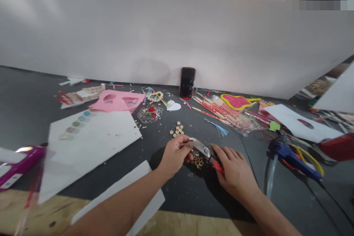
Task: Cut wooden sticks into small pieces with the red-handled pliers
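Observation:
My right hand [235, 169] is wrapped around the red handles of pruning shears [203, 149], whose metal head points left. At the tip of that head, my left hand [175, 155] is closed in a pinch; whatever sits between its fingers is hidden. Just below the shears lies a small pile of brownish beads [197, 161] on the dark tabletop. Several pale, flower-shaped wooden beads [177, 129] are grouped beyond my left hand.
A phone [187, 82] leans against the white panel [171, 37]. Left are a white board [94, 147], pink paper [118, 99] and a purple tool [22, 166]. Wrapped sticks [221, 112] lie beyond my hands; a blue-handled tool [295, 160] and cut paper [301, 121] are right.

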The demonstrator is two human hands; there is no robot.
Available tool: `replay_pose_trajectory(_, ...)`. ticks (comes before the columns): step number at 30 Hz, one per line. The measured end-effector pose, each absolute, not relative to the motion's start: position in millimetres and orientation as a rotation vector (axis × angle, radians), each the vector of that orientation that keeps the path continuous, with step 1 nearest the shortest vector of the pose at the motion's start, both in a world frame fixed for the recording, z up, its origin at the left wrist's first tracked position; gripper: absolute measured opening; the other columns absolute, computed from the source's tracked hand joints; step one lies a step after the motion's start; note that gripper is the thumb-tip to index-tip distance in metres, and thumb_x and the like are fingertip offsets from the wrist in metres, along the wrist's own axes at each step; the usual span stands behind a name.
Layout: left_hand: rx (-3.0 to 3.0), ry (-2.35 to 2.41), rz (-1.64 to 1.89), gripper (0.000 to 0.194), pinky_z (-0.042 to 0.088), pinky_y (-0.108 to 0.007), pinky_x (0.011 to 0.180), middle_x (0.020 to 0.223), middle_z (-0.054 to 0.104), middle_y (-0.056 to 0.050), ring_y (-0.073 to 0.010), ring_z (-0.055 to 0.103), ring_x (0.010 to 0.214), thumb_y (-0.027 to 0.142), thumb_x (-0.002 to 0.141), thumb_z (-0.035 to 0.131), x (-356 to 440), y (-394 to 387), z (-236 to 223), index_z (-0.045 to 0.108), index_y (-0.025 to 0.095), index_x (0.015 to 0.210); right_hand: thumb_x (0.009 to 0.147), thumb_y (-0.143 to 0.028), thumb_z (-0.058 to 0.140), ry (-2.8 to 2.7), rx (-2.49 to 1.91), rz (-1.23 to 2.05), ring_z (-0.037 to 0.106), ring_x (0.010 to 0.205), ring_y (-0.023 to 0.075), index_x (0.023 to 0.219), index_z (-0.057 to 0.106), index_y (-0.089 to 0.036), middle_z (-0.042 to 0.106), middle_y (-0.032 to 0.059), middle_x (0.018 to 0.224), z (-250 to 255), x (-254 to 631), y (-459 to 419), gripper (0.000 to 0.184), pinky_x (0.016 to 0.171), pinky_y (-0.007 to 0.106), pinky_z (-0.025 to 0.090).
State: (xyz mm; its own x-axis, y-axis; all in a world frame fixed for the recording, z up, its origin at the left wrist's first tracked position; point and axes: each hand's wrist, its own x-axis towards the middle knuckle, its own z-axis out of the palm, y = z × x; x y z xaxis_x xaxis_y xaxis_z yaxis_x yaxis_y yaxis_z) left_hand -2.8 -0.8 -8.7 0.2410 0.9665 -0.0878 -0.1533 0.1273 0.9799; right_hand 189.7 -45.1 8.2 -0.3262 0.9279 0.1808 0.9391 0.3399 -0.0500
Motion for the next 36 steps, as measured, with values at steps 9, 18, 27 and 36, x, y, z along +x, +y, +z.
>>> replay_pose_trajectory(9, 1.144, 0.994, 0.991, 0.014, 0.034, -0.016, 0.041, 0.045, 0.051, 0.005, -0.0062, 0.045, 0.039, 0.028, 0.079, 0.052, -2.7, -0.6, -5.2, 0.056, 0.014, 0.078, 0.075, -0.020, 0.046, -2.406, -1.703, -0.012, 0.050, 0.098, 0.0236, 0.126, 0.040, -0.019, 0.055, 0.0090, 0.113, 4.7, 193.3, -44.9, 0.051, 0.083, 0.037, 0.039)
replay_pose_trajectory(18, 1.122, 0.917, 1.010, 0.018, 0.035, -0.016, 0.042, 0.060, 0.059, 0.001, -0.0045, 0.046, 0.041, 0.031, 0.078, 0.053, -1.6, -2.0, -4.8, 0.055, 0.014, 0.073, 0.072, -0.023, 0.051, -2.307, -1.664, 0.027, 0.051, 0.093, 0.0245, 0.110, 0.050, -0.016, 0.057, 0.0107, 0.101, 2.1, 197.2, -41.1, 0.038, 0.083, 0.039, 0.043)
replay_pose_trajectory(27, 1.108, 0.903, 1.013, 0.018, 0.037, -0.017, 0.042, 0.058, 0.057, 0.003, -0.0052, 0.047, 0.041, 0.033, 0.078, 0.053, -0.3, -1.9, -3.3, 0.055, 0.015, 0.075, 0.074, -0.023, 0.049, -2.362, -1.653, 0.066, 0.050, 0.095, 0.0234, 0.109, 0.050, -0.016, 0.058, 0.0107, 0.105, 8.0, 194.2, -40.5, 0.036, 0.084, 0.037, 0.040)
replay_pose_trajectory(36, 1.118, 0.936, 0.989, 0.019, 0.038, -0.018, 0.042, 0.056, 0.056, 0.002, -0.0066, 0.048, 0.042, 0.033, 0.077, 0.053, -0.4, -2.7, -7.1, 0.056, 0.014, 0.076, 0.074, -0.027, 0.050, -2.351, -1.757, 0.054, 0.054, 0.085, 0.0218, 0.099, 0.053, -0.017, 0.061, 0.0086, 0.094, 11.4, 191.2, -45.1, 0.027, 0.077, 0.033, 0.041)
